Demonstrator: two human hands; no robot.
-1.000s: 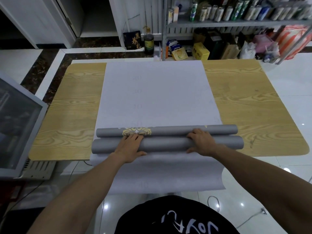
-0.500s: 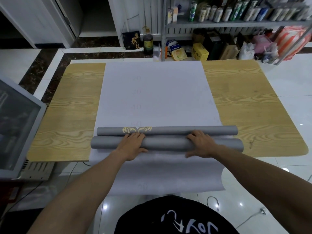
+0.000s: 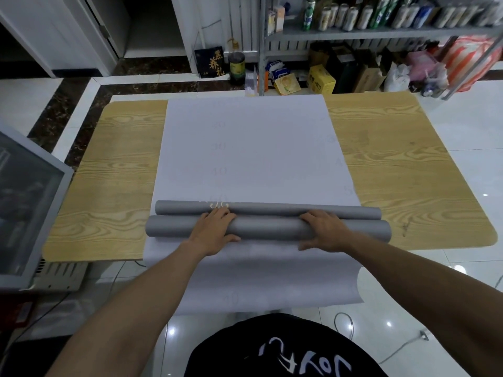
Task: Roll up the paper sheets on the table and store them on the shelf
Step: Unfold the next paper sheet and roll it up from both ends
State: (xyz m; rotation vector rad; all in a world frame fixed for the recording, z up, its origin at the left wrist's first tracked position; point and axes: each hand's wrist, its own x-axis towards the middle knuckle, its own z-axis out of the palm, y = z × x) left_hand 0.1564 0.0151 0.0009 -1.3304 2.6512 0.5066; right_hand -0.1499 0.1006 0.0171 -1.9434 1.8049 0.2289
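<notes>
I am looking down at a wooden worktop (image 3: 109, 186) with rounded corners, standing on a glossy white tiled floor (image 3: 476, 131). A pale paper sheet (image 3: 245, 148) covers its middle from the far edge to the near edge and hangs over towards me. Two grey rolls lie crosswise on the sheet, touching side by side: the far roll (image 3: 272, 209) and the thicker near roll (image 3: 266, 228). My left hand (image 3: 215, 229) and right hand (image 3: 324, 229) each grasp the near roll, fingers curved over its top and thumb at its near side. Beyond the worktop a metal shelf (image 3: 381, 34) carries a row of cans (image 3: 351, 12), with boxes (image 3: 321, 78) under it. A glass-fronted cabinet (image 3: 27, 202) stands at my left.

Half a second ago the gold ornament (image 3: 217, 210) on the far roll showed whole. Now only part of it shows, at the roll's far edge. Both hands stay at much the same spots.

The numbers printed on the sheet are too faint to read with certainty. The shelf is cut off at the top and right. I cannot tell whether my left fingertips touch the far roll.
</notes>
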